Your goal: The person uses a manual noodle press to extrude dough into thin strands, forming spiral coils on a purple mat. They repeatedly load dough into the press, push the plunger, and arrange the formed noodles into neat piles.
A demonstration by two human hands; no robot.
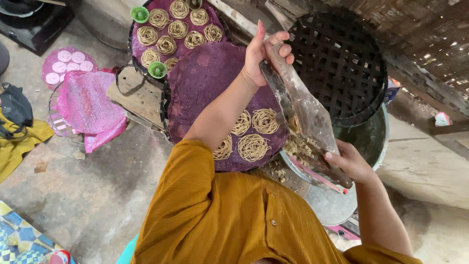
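Note:
My left hand [264,54] grips the upper end of a long, flour-dusted wooden noodle press [305,110]. My right hand [349,164] grips its lower end. The press is tilted over a round tray covered with purple cloth [205,73]. Several coiled noodle nests [253,146] lie on that cloth near me, right under the press. Dough crumbs [298,146] sit in a metal basin [337,200] below my right hand.
A second purple tray [173,29] with several noodle nests and two small green cups stands farther away. A black woven lattice tray [337,63] leans at the right. Pink cloth [88,110] with white discs lies on the left, on a concrete floor.

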